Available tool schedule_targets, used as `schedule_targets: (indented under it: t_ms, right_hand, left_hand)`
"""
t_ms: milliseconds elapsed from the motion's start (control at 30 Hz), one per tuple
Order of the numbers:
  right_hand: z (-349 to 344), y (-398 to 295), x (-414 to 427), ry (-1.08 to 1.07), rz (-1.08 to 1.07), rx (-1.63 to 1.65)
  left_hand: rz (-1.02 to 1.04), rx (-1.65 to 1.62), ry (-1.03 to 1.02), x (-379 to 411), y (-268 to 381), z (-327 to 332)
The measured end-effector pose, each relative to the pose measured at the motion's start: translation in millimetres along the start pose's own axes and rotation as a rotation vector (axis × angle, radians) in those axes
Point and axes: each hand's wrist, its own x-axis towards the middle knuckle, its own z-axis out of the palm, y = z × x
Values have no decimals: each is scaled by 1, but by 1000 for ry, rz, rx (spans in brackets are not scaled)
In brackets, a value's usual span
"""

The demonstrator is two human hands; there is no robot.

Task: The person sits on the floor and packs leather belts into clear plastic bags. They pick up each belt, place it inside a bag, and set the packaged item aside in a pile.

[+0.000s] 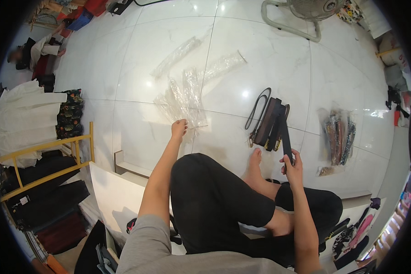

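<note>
My left hand (179, 130), fingers curled, is at the near end of a fan of crumpled clear plastic sleeves (192, 87) and pinches the edge of one. In my right hand (293, 166) is one end of a black belt (286, 142), which slants up over the right side of a row of folded belts. This row holds brown and black belts (264, 121) with metal buckles at their near ends. A thin dark belt (257, 109) lies looped at the row's left. My bare foot (255, 167) rests just below the buckles.
Belts in clear sleeves (339, 137) lie to the right on the white tiled floor (150, 44). More plastic sleeves (178, 54) lie farther off. A floor fan (311, 10) stands at the back. At left are a yellow metal rack (48, 145) with clothes and a seated person (37, 51).
</note>
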Motion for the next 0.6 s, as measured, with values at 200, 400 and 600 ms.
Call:
schedule_targets:
  t_ms: [200, 400, 600]
  right_hand:
    - [0, -52, -67, -202, -194, -117]
    - [-5, -81, -128, -217, -354, -187]
    - [-32, -78, -200, -216, -685, -314]
  left_hand:
    - [88, -449, -248, -117, 90, 2]
    - [423, -15, -155, -239, 161, 2]
    - [791, 236, -125, -339, 155, 59]
